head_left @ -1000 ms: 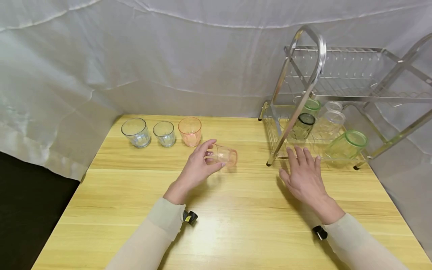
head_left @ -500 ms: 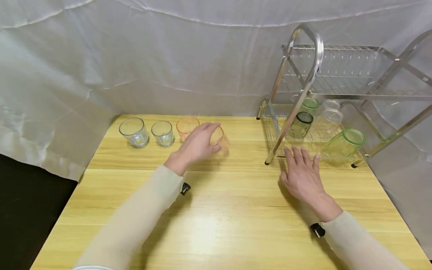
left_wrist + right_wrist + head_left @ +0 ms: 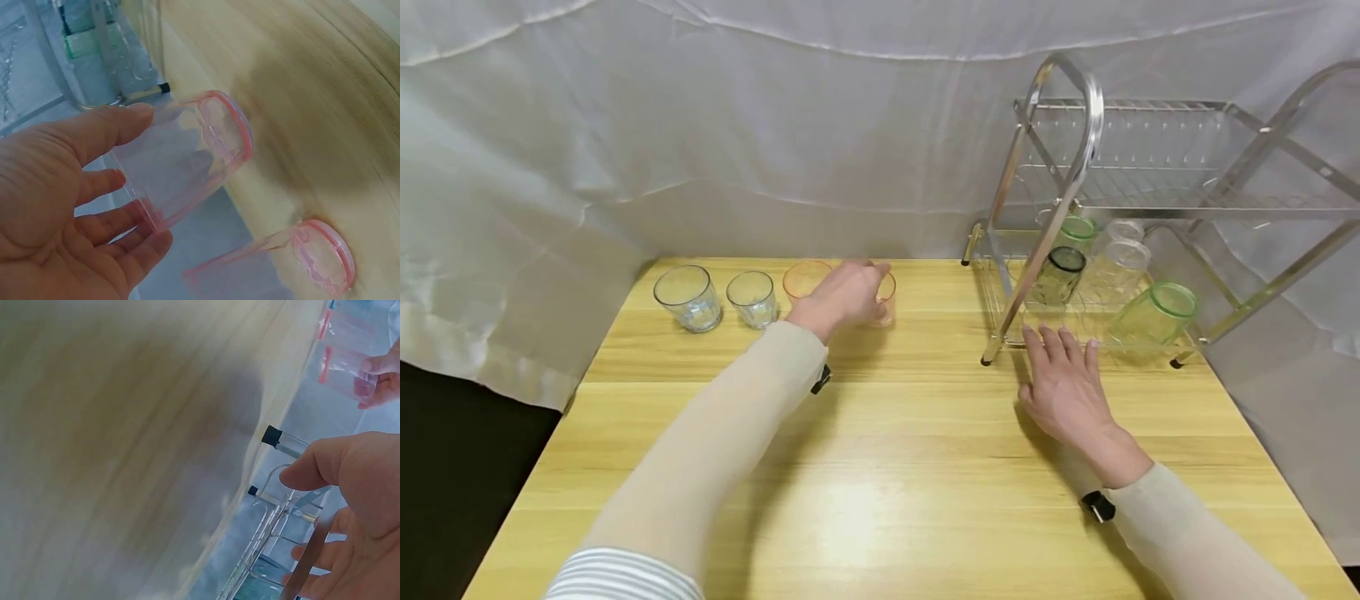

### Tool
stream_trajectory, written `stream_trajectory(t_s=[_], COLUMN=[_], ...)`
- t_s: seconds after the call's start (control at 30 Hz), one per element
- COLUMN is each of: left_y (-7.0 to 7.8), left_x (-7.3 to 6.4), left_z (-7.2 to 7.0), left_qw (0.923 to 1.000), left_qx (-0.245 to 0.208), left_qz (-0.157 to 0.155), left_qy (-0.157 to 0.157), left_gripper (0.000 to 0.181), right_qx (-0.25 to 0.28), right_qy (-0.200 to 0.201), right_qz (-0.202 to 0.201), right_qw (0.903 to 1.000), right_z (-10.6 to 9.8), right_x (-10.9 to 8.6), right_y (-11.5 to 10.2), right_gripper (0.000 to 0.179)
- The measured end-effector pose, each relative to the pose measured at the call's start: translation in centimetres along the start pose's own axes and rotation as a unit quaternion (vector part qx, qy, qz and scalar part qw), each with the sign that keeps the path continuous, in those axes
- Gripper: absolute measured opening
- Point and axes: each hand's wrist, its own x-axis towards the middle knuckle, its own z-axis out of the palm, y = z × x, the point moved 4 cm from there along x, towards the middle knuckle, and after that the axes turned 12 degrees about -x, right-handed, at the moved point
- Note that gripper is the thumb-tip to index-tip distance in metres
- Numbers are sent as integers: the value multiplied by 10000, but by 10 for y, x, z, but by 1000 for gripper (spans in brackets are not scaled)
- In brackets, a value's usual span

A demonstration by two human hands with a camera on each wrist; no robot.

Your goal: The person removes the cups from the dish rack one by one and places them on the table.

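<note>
My left hand (image 3: 846, 293) grips a pink-tinted drinking glass (image 3: 178, 159) near its rim, thumb on one side and fingertips on the other. The glass stands mouth up at the back of the table. Just left of it is another pink glass (image 3: 801, 282), partly hidden by the hand in the head view. Two clear bluish glasses (image 3: 688, 302) continue the row leftward. With fingers extended, my right hand (image 3: 1066, 392) lies at the lower front rail of a metal dish rack (image 3: 1078, 179), its fingertips right at the rail.
On the rack's lower tier sit several glasses: a green glass (image 3: 1153, 317) at front right, a dark glass (image 3: 1060, 275), clear glasses (image 3: 1116, 271) and another green one behind. The rack's front leg (image 3: 988, 358) stands between the hands. A grey curtain (image 3: 850, 142) hangs behind the table.
My left hand has carried the pink glass back and slightly left, turning it from lying sideways to upright beside the other pink glass. My right hand has stayed by the rack.
</note>
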Motion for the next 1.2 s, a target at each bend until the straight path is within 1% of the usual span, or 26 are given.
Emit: stream_trajectory(t_s=[0.2, 0.47, 0.53, 0.7, 0.87, 1.03, 1.2], left_y=[-2, -11, -12, -11, -8, -6, -7], left_x=[7, 12, 13, 17, 18, 20, 19], left_z=[5, 10, 10, 12, 15, 17, 17], left_qw=[9997, 9996, 9995, 9991, 9986, 9980, 9982], left_qx=[254, 230, 275, 408, 513, 617, 589], left_qz=[-4, -143, -141, -71, -116, -114, -126], left_qy=[-17, -115, -97, -56, -69, -11, -10], left_gripper=[73, 71, 71, 72, 73, 69, 68], right_qx=[-27, -79, -92, -107, -138, -149, -146], right_qy=[69, 82, 103, 184, 248, 236, 217], right_qz=[-5, -6, -8, 7, -8, -2, -33], right_qw=[10000, 9999, 9999, 9998, 9996, 9996, 9997], right_z=[-1, 1, 0, 0, -1, 0, 1], right_x=[-1, 0, 0, 0, 0, 0, 1], right_y=[0, -1, -2, -2, -2, -1, -1], right_gripper=[80, 81, 81, 81, 80, 81, 82])
